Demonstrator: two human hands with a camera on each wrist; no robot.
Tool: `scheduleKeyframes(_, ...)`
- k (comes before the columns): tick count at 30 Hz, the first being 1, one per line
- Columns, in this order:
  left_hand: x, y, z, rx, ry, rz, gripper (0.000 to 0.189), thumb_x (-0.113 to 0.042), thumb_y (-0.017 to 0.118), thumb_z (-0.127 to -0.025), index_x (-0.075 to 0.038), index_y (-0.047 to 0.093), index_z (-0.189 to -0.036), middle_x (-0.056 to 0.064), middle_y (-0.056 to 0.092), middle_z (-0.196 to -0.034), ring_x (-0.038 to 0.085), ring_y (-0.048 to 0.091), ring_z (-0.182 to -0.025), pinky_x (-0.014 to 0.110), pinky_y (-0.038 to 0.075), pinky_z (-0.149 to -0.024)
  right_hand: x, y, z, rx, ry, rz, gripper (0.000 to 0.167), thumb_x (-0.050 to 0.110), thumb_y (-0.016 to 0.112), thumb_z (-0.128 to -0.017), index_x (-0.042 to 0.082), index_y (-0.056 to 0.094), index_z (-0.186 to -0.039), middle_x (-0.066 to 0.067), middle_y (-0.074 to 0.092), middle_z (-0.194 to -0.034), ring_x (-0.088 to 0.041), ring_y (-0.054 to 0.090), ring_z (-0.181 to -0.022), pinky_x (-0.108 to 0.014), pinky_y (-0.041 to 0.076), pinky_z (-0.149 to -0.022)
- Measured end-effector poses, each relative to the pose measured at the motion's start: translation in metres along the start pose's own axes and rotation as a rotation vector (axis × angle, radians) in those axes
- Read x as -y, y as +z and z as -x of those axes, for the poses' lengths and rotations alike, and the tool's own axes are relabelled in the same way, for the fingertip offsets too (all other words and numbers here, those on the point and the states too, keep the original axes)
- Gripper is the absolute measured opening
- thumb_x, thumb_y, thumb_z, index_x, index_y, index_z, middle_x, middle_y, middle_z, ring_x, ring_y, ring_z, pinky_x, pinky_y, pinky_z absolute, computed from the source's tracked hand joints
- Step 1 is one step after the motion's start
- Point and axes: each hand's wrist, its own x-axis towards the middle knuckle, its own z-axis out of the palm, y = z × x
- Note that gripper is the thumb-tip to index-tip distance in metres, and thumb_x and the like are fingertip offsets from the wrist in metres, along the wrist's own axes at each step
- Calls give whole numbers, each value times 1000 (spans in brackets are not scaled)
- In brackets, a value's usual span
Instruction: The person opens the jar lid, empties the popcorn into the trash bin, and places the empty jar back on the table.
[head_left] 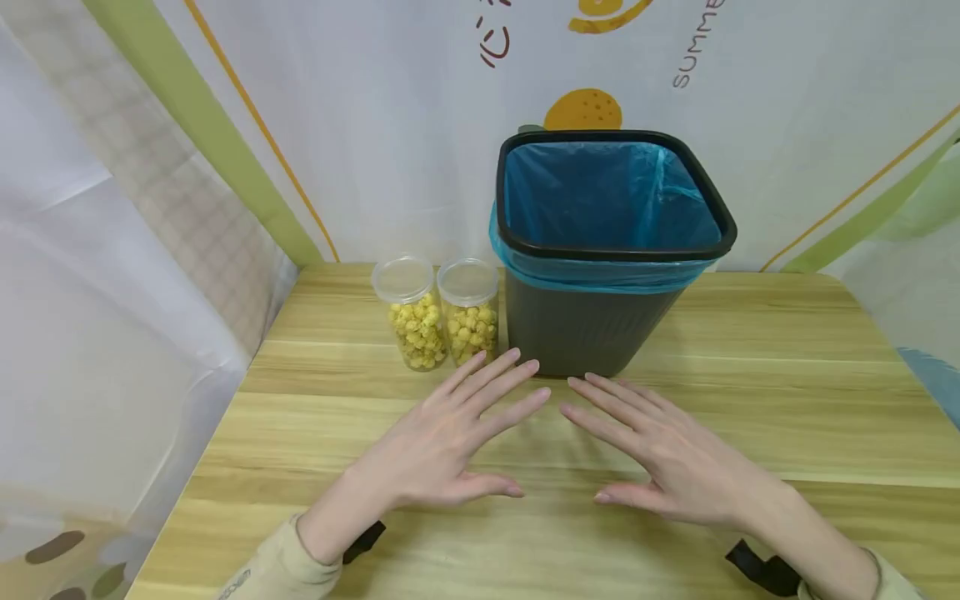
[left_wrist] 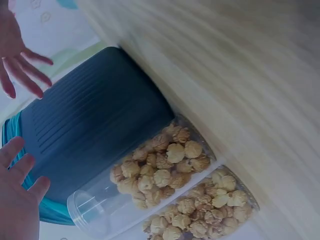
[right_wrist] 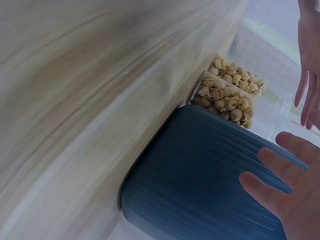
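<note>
Both hands hover over the table with fingers spread, and neither holds anything. The left hand is nearest two clear lidded jars of yellow popcorn; its fingertips overlap the base of the right jar in the head view. Beside that one stands the left jar, upright as well. My right hand is in front of a dark grey trash can, palm turned down, fingers pointing toward the left hand. A blue plastic bag lines the can and folds out over its side, under a black rim ring.
The wooden table bears the jars and the can near its back edge. Behind them hangs a white printed curtain, and white cloth hangs at the left side.
</note>
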Motion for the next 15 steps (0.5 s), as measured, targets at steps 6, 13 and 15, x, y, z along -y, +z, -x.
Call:
scheduleKeyframes(6,3,-1,-12,-92,5,8,100,-65,70,-84,-19,29,-163,6,25,-172,30,23,-161,50,21,-130,2,-2,-8,-13,22,-54,92,54,76,-87,24,32,-162,0,31,-170,-26,46,-148,-56,51,-106)
scheduleKeyframes(13,6,-3,-21,-163,-9,60,89,-69,57,-93,-17,32,-162,6,29,-170,28,24,-160,50,22,-130,4,-5,-17,-80,37,-103,92,50,79,-86,23,35,-161,1,42,-163,-19,49,-145,-46,52,-105)
scheduleKeyframes(15,7,-4,-22,-188,-17,84,86,-70,50,-96,-15,34,-161,7,32,-169,30,28,-159,51,23,-130,5,-7,-19,-105,48,-129,91,46,81,-85,22,37,-160,1,45,-161,-18,51,-143,-39,51,-108)
